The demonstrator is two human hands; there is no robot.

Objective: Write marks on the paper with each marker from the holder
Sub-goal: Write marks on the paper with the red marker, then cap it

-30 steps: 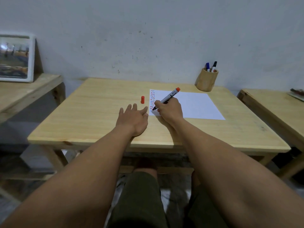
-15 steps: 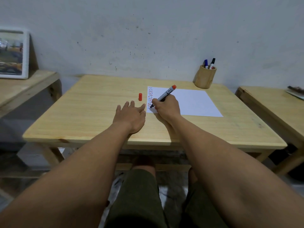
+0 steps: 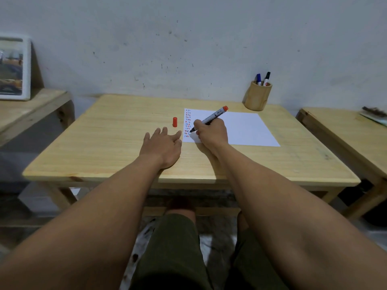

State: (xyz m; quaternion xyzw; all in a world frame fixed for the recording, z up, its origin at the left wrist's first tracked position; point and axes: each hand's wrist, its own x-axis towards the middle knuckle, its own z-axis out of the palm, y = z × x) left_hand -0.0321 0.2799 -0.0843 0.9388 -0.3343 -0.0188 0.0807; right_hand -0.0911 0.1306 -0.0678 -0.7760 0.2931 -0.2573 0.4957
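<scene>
Table (image 3: 117, 143) first, since it's the biggest thing here: a pale wooden top pushed against a scuffed white wall (image 3: 188, 49), flanked by a lower bench (image 3: 31, 105) on the left carrying a framed picture (image 3: 12, 68) and another bench (image 3: 345, 130) on the right with something blurry on it that can't be made out. The paper (image 3: 245, 128) is laid flat toward the back right of the table, and its left edge is already filled with short columns of red, blue and dark dashes. Compared with a second ago the pen tip has been brought a bit lower down that column, so the row of marks is reckoned to be nearly at the bottom of the sheet and this marker's turn looks almost over. The wooden holder (image 3: 257, 96) is stood at the far right corner, well apart from the paper, with two capped markers (image 3: 262, 78) left inside, a blue one and a black one. The left hand (image 3: 162, 146) is rested flat and spread on the wood, holding nothing, thumb just beside the paper's corner. The right hand (image 3: 211, 132) is closed around the red marker (image 3: 209, 118), tip down on the sheet. The red cap (image 3: 174, 122) is stood upright near the paper's left edge.
</scene>
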